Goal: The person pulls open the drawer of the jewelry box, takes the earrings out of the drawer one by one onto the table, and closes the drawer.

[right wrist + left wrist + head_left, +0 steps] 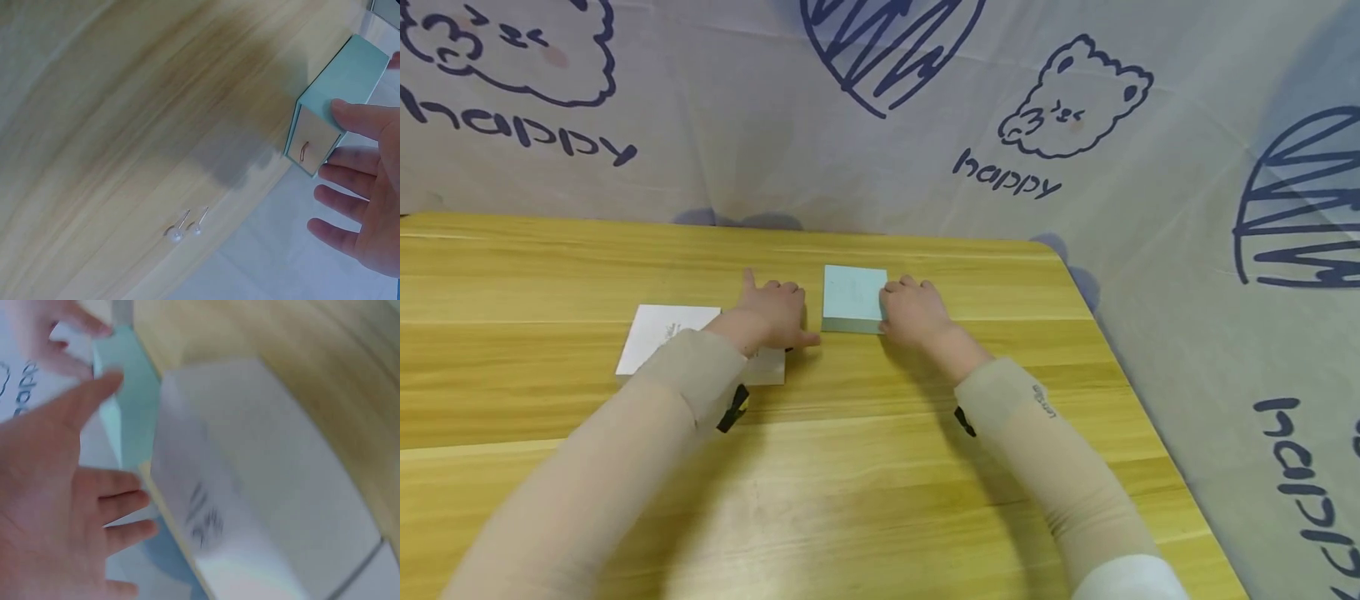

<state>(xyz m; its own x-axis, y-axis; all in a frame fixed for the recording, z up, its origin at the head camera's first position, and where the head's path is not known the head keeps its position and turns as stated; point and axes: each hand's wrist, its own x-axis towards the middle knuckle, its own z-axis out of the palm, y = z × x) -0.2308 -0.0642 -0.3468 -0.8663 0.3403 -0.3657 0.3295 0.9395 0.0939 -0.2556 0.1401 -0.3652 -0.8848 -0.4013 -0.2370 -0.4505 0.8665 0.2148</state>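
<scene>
A light teal drawer box [854,293] sits on the table. My right hand [915,312] pinches its right end, the thumb on one face and fingers on the opposite one. That end shows a pale drawer front with a small ribbon loop [304,152]. Just left of the box hovers my left hand [772,315], fingers spread and holding nothing. Under the left wrist lies a white box [262,456] with dark lettering, partly hidden by the arm in the head view. Another white box [662,333] lies to its left.
Two small earrings [177,234] with bead-like ends lie on the wooden table [850,483] beyond the drawer end. A white cloth [760,150] with blue drawings hangs behind the table and along its right side.
</scene>
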